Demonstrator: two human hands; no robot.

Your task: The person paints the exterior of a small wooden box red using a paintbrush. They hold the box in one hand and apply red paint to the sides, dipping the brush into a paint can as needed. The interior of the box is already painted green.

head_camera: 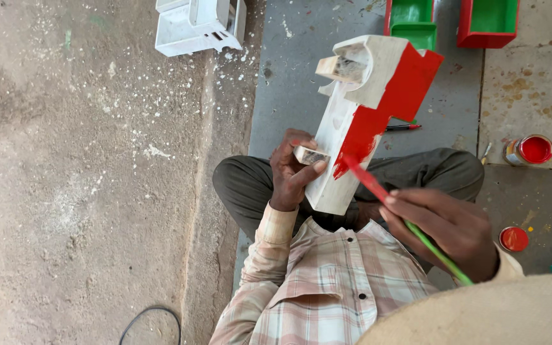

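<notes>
The head view looks down on a rough concrete floor [84,191], dusty and spotted with white flecks, with a smoother grey slab [295,76] beside it where the person sits cross-legged in a checked shirt.

The left hand [292,172] is closed around a small wooden peg that stands out of the side of a tall white wooden block with a stepped, partly red face [359,121]. The thumb and fingers wrap this peg, so the block is kept upright over the lap and tilted a little away, and it seems this keeps the palm off the wet red area. The block is between the two hands, above the folded legs.

The right hand [448,227] pinches a thin brush with a green handle and red-coated front part [391,201]; the fingers are closed tight on the handle. The tip touches the lower edge of the red area, where the red meets the bare white.

At the right edge of the slab stands a small open tin of red paint [530,150], and its red round lid [514,239] lies nearer the right arm, both probably kept within reach for dipping. At the far edge are two red boxes with green inside [455,22]. A white unpainted piece [199,25] lies at the far left of the slab. A black cable [151,319] curves on the floor.
</notes>
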